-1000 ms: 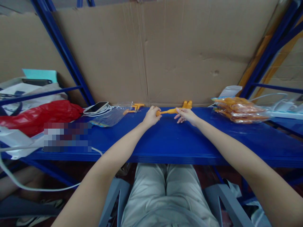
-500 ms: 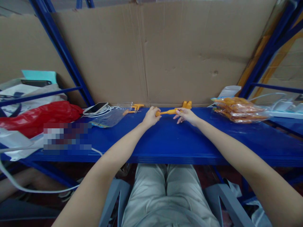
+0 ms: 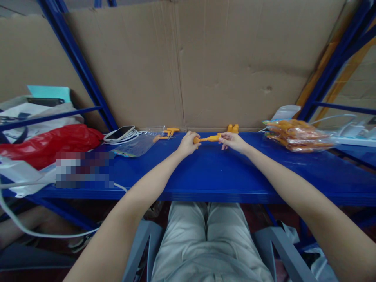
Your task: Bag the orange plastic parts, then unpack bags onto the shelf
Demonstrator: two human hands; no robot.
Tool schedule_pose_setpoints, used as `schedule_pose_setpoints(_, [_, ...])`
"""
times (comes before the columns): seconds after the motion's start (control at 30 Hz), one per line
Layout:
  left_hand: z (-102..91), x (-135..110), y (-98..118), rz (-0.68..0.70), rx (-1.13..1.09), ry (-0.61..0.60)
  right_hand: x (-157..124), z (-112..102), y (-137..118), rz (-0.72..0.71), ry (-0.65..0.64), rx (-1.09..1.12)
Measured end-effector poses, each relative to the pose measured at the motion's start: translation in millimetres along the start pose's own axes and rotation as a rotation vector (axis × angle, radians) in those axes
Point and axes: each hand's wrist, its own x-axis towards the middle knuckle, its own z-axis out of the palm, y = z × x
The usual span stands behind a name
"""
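Note:
An orange plastic piece with a ridged, screw-like shaft (image 3: pixel 208 139) stretches between my two hands, above the blue shelf top (image 3: pixel 217 168). My left hand (image 3: pixel 188 142) is closed round its rounded left end, which partly shows past the fingers. At the wider right end, my right hand (image 3: pixel 230 140) pinches it between thumb and fingers. Just behind my right hand, a pair of small orange blocks (image 3: pixel 233 128) stands against the cardboard. Left of my left hand lie other orange plastic parts (image 3: pixel 170 133), beside a clear plastic bag (image 3: pixel 136 145).
A phone (image 3: pixel 120 134) rests on a coiled white cable at the left, near a red plastic bag (image 3: pixel 58 143). Packed orange parts in clear bags (image 3: pixel 296 135) are stacked at the right. A cardboard sheet (image 3: pixel 220 66) walls off the back, between blue posts.
The fingers of my right hand have curled in slightly at the right end of the orange piece. My left hand keeps its hold, and the piece stays in nearly the same place.

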Motion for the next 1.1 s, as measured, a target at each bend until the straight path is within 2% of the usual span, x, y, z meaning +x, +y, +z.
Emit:
schedule_pose_setpoints(0.23, [-1.3, -2.8, -0.5, 0.047, -0.006, 0.035, -3.3, 0.6, -7.4, -0.058, -0.054, -0.016])
schedule_pose_setpoints(0.47, [-2.8, -6.7, 9.3, 0.051, -0.039, 0.081, -6.2, -2.4, -17.0, 0.021, -0.042, 0.025])
schedule_pose_setpoints(0.63, [-1.2, -4.7, 9.6, -0.027, -0.056, 0.01, -4.4, 1.7, -15.7, 0.033, -0.037, -0.025])
schedule_pose_setpoints(0.7, [-0.6, -2.6, 6.6, -0.056, -0.06, -0.032, -2.3, 2.1, -11.1, -0.025, -0.028, -0.125])
schedule_pose_setpoints(0.9, [-1.0, 1.3, -2.8, -0.069, -0.066, -0.074, 2.3, -4.8, -3.4, -0.331, -0.026, -0.482])
schedule_pose_setpoints(1.1, [-3.6, -0.8, 1.0, -0.084, -0.05, -0.082, 1.4, -6.8, -6.6, -0.37, -0.05, -0.605])
